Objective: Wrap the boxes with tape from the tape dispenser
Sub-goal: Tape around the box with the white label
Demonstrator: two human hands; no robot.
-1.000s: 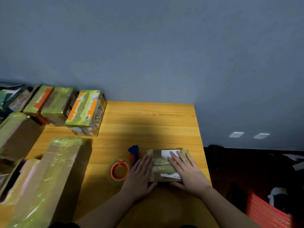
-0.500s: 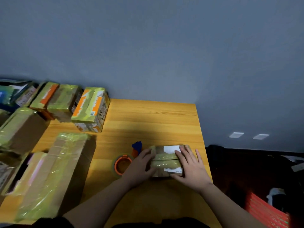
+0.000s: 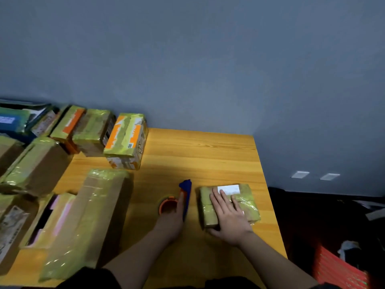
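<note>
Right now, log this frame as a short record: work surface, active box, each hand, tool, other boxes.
surface: wooden table
active box: small taped box with a white label, near the table's right edge
right hand: right hand rests flat on the small taped box, fingers straight
left hand: left hand on the tape dispenser; grip unclear
other boxes: large taped carton at left; orange-printed box at the back
</note>
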